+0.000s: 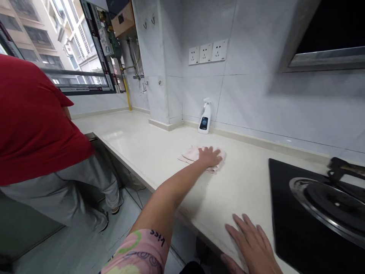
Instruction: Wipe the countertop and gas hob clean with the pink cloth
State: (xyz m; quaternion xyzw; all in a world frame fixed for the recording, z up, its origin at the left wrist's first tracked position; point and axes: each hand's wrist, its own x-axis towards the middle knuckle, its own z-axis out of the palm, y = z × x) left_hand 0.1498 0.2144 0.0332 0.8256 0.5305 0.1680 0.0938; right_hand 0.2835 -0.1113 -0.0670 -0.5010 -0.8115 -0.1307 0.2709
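My left hand (210, 156) reaches out over the pale countertop (148, 152) and lies palm down on a crumpled pink cloth (190, 154), fingers flat and slightly spread. My right hand (251, 243) rests flat near the counter's front edge, fingers stretched out and holding nothing. It lies just left of the black cooktop (281, 213). My left arm wears a short pink patterned sleeve.
A white spray bottle (205, 117) stands against the tiled wall behind the cloth. A gas burner (330, 201) sits in the cooktop at the right. Another person in a red shirt (31, 121) and grey trousers bends over the counter at the left, below a window.
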